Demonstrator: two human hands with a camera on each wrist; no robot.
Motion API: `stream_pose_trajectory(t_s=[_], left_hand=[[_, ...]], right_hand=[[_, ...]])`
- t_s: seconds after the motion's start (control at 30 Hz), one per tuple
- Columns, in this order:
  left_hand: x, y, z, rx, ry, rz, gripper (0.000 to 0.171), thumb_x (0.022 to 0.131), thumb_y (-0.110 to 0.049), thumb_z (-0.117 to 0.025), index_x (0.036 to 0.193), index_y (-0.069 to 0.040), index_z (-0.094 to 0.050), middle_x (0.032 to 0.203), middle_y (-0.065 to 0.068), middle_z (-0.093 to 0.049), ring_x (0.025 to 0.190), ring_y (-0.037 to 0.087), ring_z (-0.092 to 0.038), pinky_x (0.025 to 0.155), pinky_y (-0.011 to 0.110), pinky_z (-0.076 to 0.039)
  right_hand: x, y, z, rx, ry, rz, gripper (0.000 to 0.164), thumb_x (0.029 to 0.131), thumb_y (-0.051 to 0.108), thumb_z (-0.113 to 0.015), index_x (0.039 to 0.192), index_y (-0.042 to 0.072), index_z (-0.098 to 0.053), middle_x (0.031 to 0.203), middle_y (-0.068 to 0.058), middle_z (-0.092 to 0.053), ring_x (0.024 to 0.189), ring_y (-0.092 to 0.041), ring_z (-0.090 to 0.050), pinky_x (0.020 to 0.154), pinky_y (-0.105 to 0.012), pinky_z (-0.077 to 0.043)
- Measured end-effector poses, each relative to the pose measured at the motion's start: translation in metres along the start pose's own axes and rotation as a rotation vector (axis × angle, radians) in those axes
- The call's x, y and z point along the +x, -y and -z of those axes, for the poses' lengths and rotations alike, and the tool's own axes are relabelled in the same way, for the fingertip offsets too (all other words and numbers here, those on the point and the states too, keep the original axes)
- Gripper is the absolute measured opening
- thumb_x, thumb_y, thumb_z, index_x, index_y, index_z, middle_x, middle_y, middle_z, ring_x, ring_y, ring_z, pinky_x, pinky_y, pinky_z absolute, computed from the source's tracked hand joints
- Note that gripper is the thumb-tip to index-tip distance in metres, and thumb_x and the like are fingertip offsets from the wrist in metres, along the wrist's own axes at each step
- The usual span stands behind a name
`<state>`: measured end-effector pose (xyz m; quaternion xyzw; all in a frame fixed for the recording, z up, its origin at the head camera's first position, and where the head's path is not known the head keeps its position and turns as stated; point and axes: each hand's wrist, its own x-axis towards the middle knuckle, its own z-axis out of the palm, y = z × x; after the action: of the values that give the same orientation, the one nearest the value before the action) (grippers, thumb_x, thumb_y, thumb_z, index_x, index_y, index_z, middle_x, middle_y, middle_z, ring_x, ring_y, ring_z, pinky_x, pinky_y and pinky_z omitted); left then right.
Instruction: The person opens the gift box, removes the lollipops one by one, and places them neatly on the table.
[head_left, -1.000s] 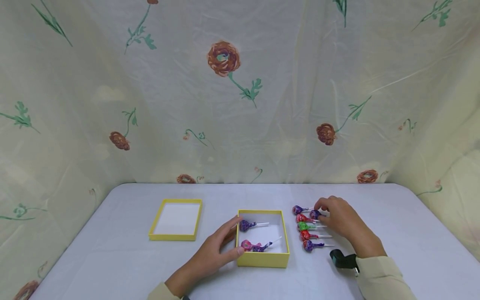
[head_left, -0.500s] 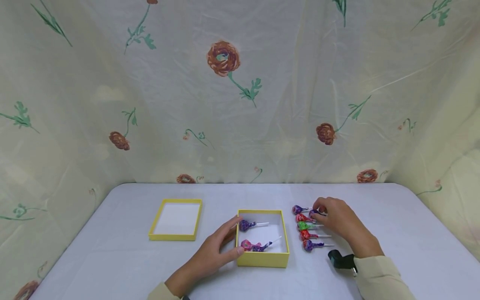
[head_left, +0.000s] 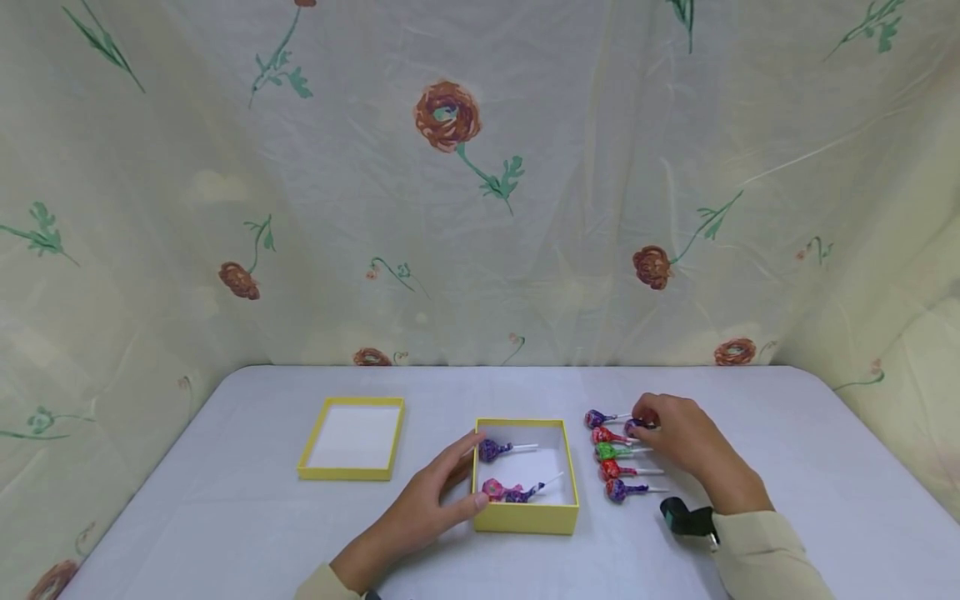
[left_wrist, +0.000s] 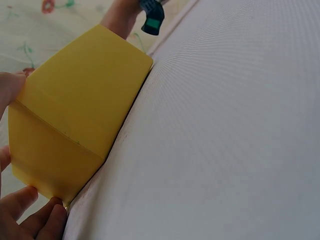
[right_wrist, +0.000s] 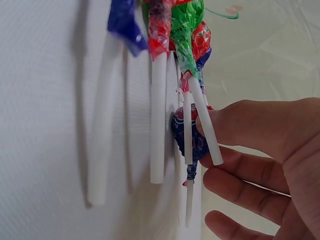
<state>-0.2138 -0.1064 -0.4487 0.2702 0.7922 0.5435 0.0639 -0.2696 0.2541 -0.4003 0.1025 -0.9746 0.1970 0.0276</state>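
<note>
A yellow box (head_left: 525, 520) with a white inside stands mid-table. My left hand (head_left: 423, 504) holds its left side, thumb at the near corner and fingers at the far one; the left wrist view shows fingertips (left_wrist: 56, 212) against the yellow wall. Inside lie a purple lollipop (head_left: 491, 451), a pink one (head_left: 492, 489) and a dark purple one (head_left: 519, 497). To the right, my right hand (head_left: 690, 442) pinches a purple-blue lollipop (right_wrist: 180, 131) by its wrapped head between thumb and forefinger. Beside it, a column of lollipops includes a green one (head_left: 604, 452), sticks pointing right.
The shallow yellow-edged lid (head_left: 352, 475) lies inside-up at the left of the white table (head_left: 225, 533). A flowered cloth (head_left: 525, 275) hangs behind the table's far edge. A black strap device (head_left: 686, 518) sits on the right wrist.
My right hand has shifted slightly left, then back to the right, with the pinched lollipop moving along. The left hand and the box have stayed in place.
</note>
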Motion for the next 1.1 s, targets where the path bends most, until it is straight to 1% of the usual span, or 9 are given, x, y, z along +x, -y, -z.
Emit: stream_pose_trajectory(t_s=[0.63,0.8,1.1], left_hand=[[0.0,-0.004,0.0,-0.004,-0.004,0.007,0.068,0.092,-0.028,-0.066,0.151,-0.027,-0.031,0.156,-0.007,-0.027,0.138,0.017,-0.036,0.114,0.035,-0.031],[0.0002,-0.0021,0.0,0.003,-0.003,0.007,0.068,0.092,-0.029,-0.066,0.151,-0.026,-0.031,0.156,-0.007,-0.027,0.139,0.016,-0.036,0.114,0.033,-0.031],[0.0003,0.0015,-0.0009,0.021,-0.002,0.004,0.068,0.093,-0.031,-0.064,0.152,-0.027,-0.03,0.156,-0.006,-0.027,0.139,0.017,-0.035,0.113,0.031,-0.032]], right_hand=[[-0.002,-0.001,0.0025,0.036,0.01,-0.014,0.022,0.086,0.011,-0.072,0.106,0.005,-0.067,0.096,-0.009,-0.067,0.09,-0.027,-0.06,0.085,-0.052,-0.055],[-0.0017,-0.0011,0.0041,0.028,0.001,-0.002,0.021,0.086,0.011,-0.071,0.106,0.005,-0.067,0.096,-0.009,-0.067,0.089,-0.027,-0.06,0.084,-0.051,-0.055],[-0.0025,0.0031,0.0072,0.022,-0.03,0.027,0.023,0.086,0.011,-0.072,0.108,0.004,-0.067,0.098,-0.01,-0.067,0.092,-0.03,-0.06,0.084,-0.052,-0.055]])
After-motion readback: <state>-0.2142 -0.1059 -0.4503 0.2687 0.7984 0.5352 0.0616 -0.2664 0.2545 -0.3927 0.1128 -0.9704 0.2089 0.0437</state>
